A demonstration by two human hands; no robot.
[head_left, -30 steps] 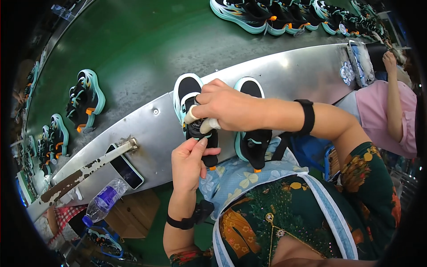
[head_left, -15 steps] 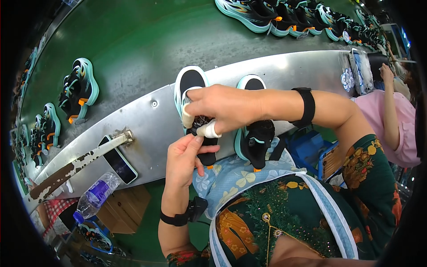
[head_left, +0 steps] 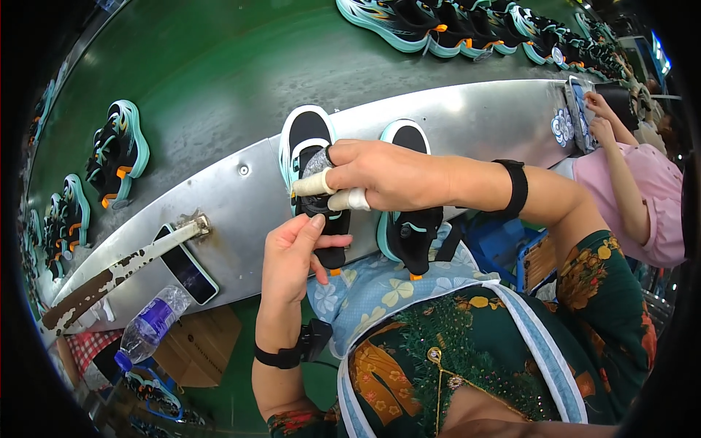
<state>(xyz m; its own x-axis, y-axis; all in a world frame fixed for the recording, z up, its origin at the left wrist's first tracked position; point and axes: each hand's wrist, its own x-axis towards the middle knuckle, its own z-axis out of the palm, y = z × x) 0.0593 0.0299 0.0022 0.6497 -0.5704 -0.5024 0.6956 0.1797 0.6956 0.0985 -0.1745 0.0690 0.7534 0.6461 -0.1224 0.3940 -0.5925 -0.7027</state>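
Observation:
A black sneaker (head_left: 307,123) with a mint-and-white sole lies toe away from me on the metal ledge, under both my hands. My right hand (head_left: 391,175), with pale wraps on two fingers, curls over its lacing area and grips there. A grey patch shows by those fingers; I cannot tell what it is. Thumb and forefinger of my left hand (head_left: 290,252) pinch together at the sneaker's opening, and what lies between them is too small to make out. Just to the right is a matching sneaker (head_left: 417,237), partly covered by my right forearm.
A metal ledge (head_left: 467,109) borders the green work surface (head_left: 219,58). Left on it lie a phone (head_left: 191,271) and a plastic bottle (head_left: 152,321), beside a chipped metal bar (head_left: 124,271). More sneakers (head_left: 120,153) stand left and far right. A person in pink (head_left: 631,197) sits at right.
My right hand's wrapped fingers have risen and shifted across the sneaker's lacing area, uncovering more of it. My left hand stays close beneath, still pinched. The whole view has shifted slightly.

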